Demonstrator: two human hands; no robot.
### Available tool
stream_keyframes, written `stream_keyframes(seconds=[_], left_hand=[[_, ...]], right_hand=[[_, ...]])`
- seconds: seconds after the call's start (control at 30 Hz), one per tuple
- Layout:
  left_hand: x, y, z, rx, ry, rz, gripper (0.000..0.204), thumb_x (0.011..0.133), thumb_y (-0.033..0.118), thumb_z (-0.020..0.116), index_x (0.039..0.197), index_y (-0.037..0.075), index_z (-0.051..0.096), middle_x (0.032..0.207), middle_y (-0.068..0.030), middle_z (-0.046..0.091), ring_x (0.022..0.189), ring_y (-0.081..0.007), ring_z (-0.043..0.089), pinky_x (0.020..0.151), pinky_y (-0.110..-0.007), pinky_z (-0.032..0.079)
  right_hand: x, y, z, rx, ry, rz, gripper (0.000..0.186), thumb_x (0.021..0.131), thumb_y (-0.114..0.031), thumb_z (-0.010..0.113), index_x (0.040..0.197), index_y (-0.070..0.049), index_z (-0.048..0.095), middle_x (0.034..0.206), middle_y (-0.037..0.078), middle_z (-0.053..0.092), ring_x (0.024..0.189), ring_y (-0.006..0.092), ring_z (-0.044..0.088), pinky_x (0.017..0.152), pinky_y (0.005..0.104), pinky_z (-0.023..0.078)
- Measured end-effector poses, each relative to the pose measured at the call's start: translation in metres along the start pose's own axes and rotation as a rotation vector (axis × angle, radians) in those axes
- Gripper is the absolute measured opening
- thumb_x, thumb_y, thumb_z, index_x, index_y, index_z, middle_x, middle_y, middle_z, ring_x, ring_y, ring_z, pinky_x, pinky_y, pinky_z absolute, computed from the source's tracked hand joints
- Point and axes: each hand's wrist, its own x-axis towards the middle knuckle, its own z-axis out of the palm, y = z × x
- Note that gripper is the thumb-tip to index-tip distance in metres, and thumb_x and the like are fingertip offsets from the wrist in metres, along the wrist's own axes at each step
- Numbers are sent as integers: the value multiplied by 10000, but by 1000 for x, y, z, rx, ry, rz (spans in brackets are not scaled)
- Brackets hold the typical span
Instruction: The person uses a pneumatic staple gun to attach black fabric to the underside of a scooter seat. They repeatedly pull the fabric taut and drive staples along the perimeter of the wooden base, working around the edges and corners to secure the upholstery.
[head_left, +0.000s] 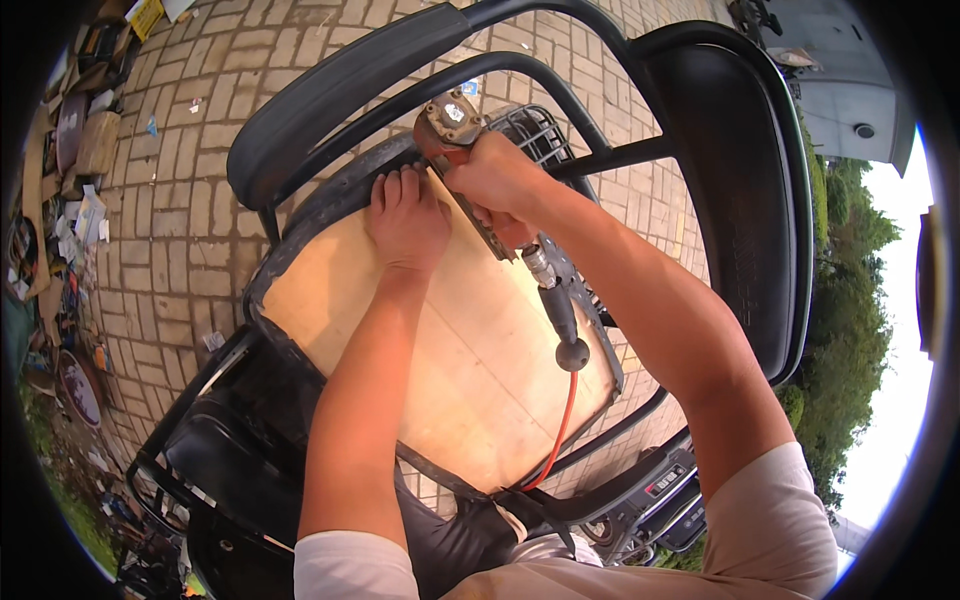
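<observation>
A pale wooden seat board (pixel 480 370) lies underside up, with a black cover (pixel 330 200) folded over its rim. My left hand (pixel 410 218) rests on the board near its far edge, fingers laid side by side and slightly bent, tips at the folded cover. Wrapped round the grip of a red and grey air staple gun (pixel 452 118) is my right hand (pixel 497 185). The gun's nose is at the far edge, just right of my left fingers; its contact point is hidden. From the grip hang a metal coupling (pixel 538 266) and an orange air hose (pixel 562 432).
Black padded rests (pixel 735 190) on a tubular frame (pixel 590 100) surround the board at the far side and right. A wire basket (pixel 535 135) sits beyond the gun. Scrap and clutter (pixel 85 215) line the left of the brick paving (pixel 190 210). A vehicle part (pixel 665 490) stands lower right.
</observation>
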Motion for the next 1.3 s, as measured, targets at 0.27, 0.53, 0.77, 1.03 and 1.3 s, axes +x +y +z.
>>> stream_keyframes(seconds=[0.27, 0.53, 0.77, 1.03, 1.3], left_hand=[[10, -48, -54, -36, -79, 29, 398, 853, 207, 719, 1229, 82, 688, 1194, -62, 612, 1153, -264, 541, 1001, -431, 442], [-2, -88, -45, 36, -72, 162, 324, 835, 243, 746, 1114, 82, 707, 1050, -44, 606, 1022, -264, 577, 876, -409, 517], [11, -99, -55, 149, -194, 287, 168, 833, 109, 650, 975, 28, 692, 906, -89, 663, 887, -265, 664, 696, -379, 597], [27, -87, -55, 223, -227, 364, 74, 819, 94, 624, 879, 59, 649, 831, -71, 636, 806, -266, 667, 682, -392, 568], [20, -85, -44, 157, -96, 385, 27, 795, 87, 603, 801, 81, 628, 813, -56, 596, 830, -239, 618, 758, -353, 513]], right_hand=[[-7, 10, -1, 55, -30, 6, 194, 824, -93, 619, 913, 79, 636, 670, 143, 635, 530, 216, 634, 467, 346, 488], [-36, 32, 21, 101, -10, 20, 256, 854, -108, 627, 1055, 49, 658, 787, 134, 657, 612, 221, 655, 553, 375, 521], [-51, 39, 21, 148, -25, 78, 161, 851, -85, 613, 961, 30, 634, 755, 118, 629, 585, 212, 619, 520, 374, 486], [-54, 39, 24, 216, 3, 39, 135, 865, -73, 579, 969, 13, 577, 681, 72, 568, 542, 172, 572, 481, 333, 437], [-55, 35, 20, 204, -40, 88, 174, 861, -62, 575, 1017, 7, 608, 682, 70, 566, 537, 158, 552, 477, 334, 425]])
